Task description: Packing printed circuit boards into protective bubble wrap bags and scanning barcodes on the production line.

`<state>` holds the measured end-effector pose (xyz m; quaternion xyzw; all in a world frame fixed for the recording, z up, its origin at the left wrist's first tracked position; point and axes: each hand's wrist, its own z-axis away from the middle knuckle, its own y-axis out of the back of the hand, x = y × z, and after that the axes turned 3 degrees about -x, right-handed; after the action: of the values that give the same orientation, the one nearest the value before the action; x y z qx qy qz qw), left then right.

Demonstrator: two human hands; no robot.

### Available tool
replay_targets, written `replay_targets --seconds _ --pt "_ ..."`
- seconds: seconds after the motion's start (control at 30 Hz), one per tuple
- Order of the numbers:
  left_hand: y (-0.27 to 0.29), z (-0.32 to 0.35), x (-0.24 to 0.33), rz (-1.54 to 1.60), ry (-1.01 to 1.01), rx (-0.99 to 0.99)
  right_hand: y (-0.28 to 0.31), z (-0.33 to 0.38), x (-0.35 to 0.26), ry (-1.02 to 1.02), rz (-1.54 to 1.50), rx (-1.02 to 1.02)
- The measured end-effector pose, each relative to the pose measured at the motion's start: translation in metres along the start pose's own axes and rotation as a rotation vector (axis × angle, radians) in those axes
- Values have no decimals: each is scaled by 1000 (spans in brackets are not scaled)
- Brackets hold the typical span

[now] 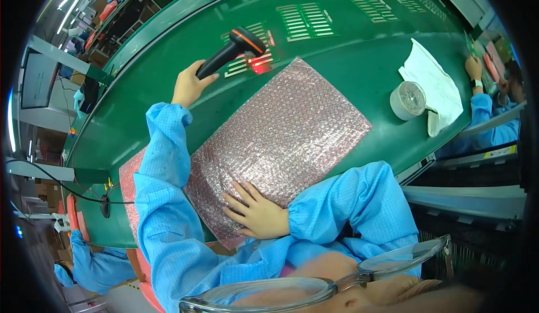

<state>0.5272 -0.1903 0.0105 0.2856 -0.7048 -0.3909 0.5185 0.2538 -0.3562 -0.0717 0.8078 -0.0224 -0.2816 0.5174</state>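
Observation:
My left hand (191, 84) is wrapped round the handle of a black barcode scanner (224, 56) with an orange stripe. Its red light falls on a green circuit board panel (236, 67) with pale strips, which the scanner partly covers. My right hand (259, 216) lies flat, fingers spread, on the near end of a pinkish bubble-wrap sheet or bag (286, 125). This bubble wrap stretches diagonally over the green work surface (359, 49), its far corner close to the lit panel. Whether anything is inside it I cannot tell.
Several more strip panels (306, 21) run along the far side to the right. A clear tub (408, 101) stands beside a white cloth (435, 80). More pink bubble wrap (128, 186) lies left of my left arm, near a black cable (73, 186). A co-worker's hand (473, 66) is at the far right.

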Motion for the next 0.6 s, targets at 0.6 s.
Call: replay_targets --seconds 0.6 --pt "-78 -82 67 -78 -73 9 -9 8 10 34 16 86"
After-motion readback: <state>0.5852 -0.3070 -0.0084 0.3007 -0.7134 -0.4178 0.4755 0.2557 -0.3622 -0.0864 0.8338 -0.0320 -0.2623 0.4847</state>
